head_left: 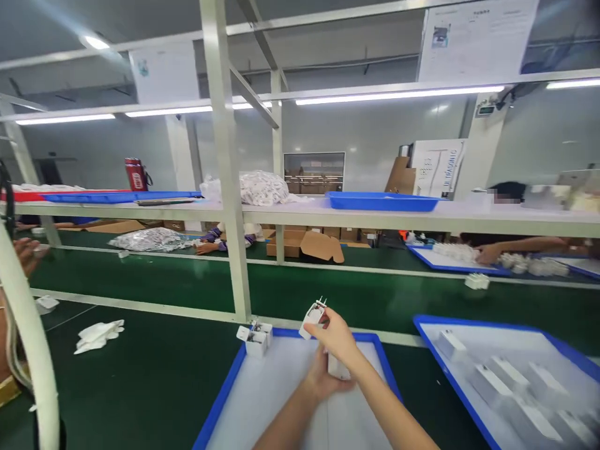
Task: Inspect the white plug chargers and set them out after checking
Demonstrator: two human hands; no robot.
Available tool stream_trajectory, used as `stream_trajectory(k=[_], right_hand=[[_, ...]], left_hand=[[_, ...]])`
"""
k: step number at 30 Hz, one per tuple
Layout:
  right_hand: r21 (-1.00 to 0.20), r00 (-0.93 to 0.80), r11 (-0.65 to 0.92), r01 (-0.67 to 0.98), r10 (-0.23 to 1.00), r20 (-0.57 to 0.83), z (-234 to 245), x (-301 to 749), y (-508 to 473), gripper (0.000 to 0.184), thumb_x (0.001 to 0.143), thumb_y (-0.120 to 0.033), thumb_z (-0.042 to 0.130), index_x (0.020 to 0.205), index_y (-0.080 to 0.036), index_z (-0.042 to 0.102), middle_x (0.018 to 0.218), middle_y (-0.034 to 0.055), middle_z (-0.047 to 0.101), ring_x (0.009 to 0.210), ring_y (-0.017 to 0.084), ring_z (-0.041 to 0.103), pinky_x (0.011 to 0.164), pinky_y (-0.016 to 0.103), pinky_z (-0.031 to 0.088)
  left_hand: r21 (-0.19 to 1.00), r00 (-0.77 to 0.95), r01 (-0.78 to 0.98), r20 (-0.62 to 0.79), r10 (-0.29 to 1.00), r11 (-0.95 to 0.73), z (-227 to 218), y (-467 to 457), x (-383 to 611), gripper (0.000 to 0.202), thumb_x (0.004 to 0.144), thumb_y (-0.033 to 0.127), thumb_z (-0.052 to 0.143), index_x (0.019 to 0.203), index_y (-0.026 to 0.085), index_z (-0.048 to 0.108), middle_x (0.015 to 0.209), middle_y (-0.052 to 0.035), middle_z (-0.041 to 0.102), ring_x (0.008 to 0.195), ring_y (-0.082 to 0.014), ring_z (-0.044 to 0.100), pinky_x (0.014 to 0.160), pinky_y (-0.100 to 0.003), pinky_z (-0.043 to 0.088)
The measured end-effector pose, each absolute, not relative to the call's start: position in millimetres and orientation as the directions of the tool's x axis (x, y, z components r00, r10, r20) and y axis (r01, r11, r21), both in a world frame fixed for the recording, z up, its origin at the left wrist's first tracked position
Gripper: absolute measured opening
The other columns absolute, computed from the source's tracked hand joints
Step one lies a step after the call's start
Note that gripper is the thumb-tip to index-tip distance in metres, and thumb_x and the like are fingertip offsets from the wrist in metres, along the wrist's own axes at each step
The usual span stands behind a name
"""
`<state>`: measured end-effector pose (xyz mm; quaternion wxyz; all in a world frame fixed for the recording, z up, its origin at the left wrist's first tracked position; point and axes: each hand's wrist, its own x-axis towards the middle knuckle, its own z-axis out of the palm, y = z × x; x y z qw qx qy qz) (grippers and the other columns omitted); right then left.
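Observation:
My right hand (pixel 338 337) pinches a white plug adapter (pixel 310 320) between thumb and fingers, tilted above the far edge of a blue-rimmed tray (pixel 225 395). Metal prongs stick up from the adapter's top, and its casing shows an opening with darker parts inside. Lower down and partly behind the right wrist, my left hand (pixel 319 380) is closed round a white block-like casing (pixel 338 367), whose details are blurred. At the tray's far left corner stand a few open white adapter casings (pixel 257 340).
To the right, a second blue tray (pixel 424 331) carries several white casings (pixel 490 381). A white cloth or glove (pixel 99 335) lies at the left. Beyond the frame post (pixel 229 162) runs a green conveyor belt (pixel 281 284). Another person's hand (pixel 490 253) reaches over a far tray.

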<state>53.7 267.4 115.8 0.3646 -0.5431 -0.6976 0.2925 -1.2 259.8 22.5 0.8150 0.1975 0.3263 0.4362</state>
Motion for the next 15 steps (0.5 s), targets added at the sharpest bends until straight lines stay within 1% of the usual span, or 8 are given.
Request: stream_trajectory(k=[1,2,3,4,8,12,14,15], right_hand=[[-0.789,-0.100,0.217,0.574,0.976,0.196,116.0,74.0,243.4,0.029,0.075,-0.037,0.069,0.098,-0.020,0.062,0.097,0.0023,0.070,0.086,0.021,0.064,0.073,0.030,0.047],[-0.770,-0.055,0.185,0.611,0.980,0.192,113.9,92.3,220.3,0.031,0.074,-0.038,0.068,0.098,-0.020,0.062,0.098,0.0034,0.069,0.088,0.023,0.064,0.072,0.030,0.046],[-0.747,-0.014,0.145,0.649,0.984,0.178,109.6,107.7,198.8,0.032,0.073,-0.039,0.067,0.098,-0.020,0.061,0.099,0.0054,0.069,0.090,0.025,0.064,0.071,0.031,0.045],[-0.721,0.018,0.103,0.686,0.987,0.158,103.0,119.8,179.4,0.033,0.072,-0.039,0.066,0.098,-0.018,0.061,0.099,0.0082,0.069,0.092,0.028,0.063,0.071,0.033,0.045],[-0.614,0.053,-0.006,0.789,0.997,0.059,63.3,138.8,126.0,0.034,0.066,-0.029,0.068,0.095,-0.011,0.064,0.101,0.0190,0.068,0.098,0.037,0.062,0.077,0.039,0.045],[-0.598,0.039,-0.030,0.801,0.999,0.002,38.9,142.6,105.4,0.041,0.070,-0.028,0.066,0.107,-0.010,0.063,0.111,0.0205,0.066,0.106,0.036,0.060,0.083,0.039,0.047],[-0.602,0.062,-0.048,0.797,0.998,0.002,44.7,149.9,96.2,0.052,0.068,-0.030,0.069,0.115,-0.007,0.060,0.120,0.0247,0.061,0.116,0.041,0.053,0.089,0.043,0.044],[-0.606,0.077,-0.055,0.793,0.997,0.010,52.0,154.8,89.3,0.056,0.069,-0.031,0.069,0.118,-0.007,0.057,0.123,0.0260,0.059,0.118,0.042,0.050,0.091,0.045,0.042]], left_hand=[[0.633,0.384,-0.584,-0.336,0.860,0.508,19.9,256.7,1.5,0.033,0.095,0.041,0.050,0.114,0.015,0.058,0.106,-0.0062,0.063,0.089,-0.0193,0.064,0.076,-0.038,0.055],[0.664,0.353,-0.586,-0.308,0.884,0.465,18.1,255.5,3.7,0.036,0.098,0.040,0.043,0.110,0.012,0.061,0.104,-0.0028,0.063,0.091,-0.0217,0.065,0.078,-0.036,0.055],[0.693,0.324,-0.576,-0.293,0.900,0.433,16.9,255.6,5.5,0.028,0.096,0.037,0.051,0.110,0.014,0.059,0.106,-0.0057,0.064,0.089,-0.0183,0.065,0.076,-0.036,0.056],[0.726,0.292,-0.555,-0.287,0.913,0.406,16.1,256.2,7.1,0.028,0.094,0.036,0.055,0.110,0.014,0.059,0.106,-0.0060,0.064,0.088,-0.0180,0.065,0.076,-0.036,0.056],[0.885,0.072,-0.403,-0.221,0.973,0.231,19.4,249.0,8.7,0.026,0.093,0.031,0.058,0.112,0.014,0.058,0.109,-0.0064,0.063,0.091,-0.0188,0.064,0.078,-0.038,0.055],[0.984,-0.076,-0.167,0.054,0.996,-0.067,42.9,207.9,-0.7,0.029,0.088,0.023,0.064,0.115,0.015,0.057,0.118,-0.0074,0.060,0.105,-0.0231,0.060,0.091,-0.046,0.050],[0.971,-0.079,-0.048,0.231,0.970,-0.235,60.2,173.1,-9.0,0.043,0.079,0.016,0.071,0.119,0.016,0.054,0.122,-0.0078,0.059,0.114,-0.0251,0.056,0.101,-0.047,0.043],[0.951,-0.055,0.007,0.310,0.949,-0.310,68.5,153.3,-13.7,0.053,0.073,0.014,0.075,0.121,0.019,0.053,0.124,-0.0074,0.060,0.117,-0.0250,0.054,0.105,-0.045,0.039]])
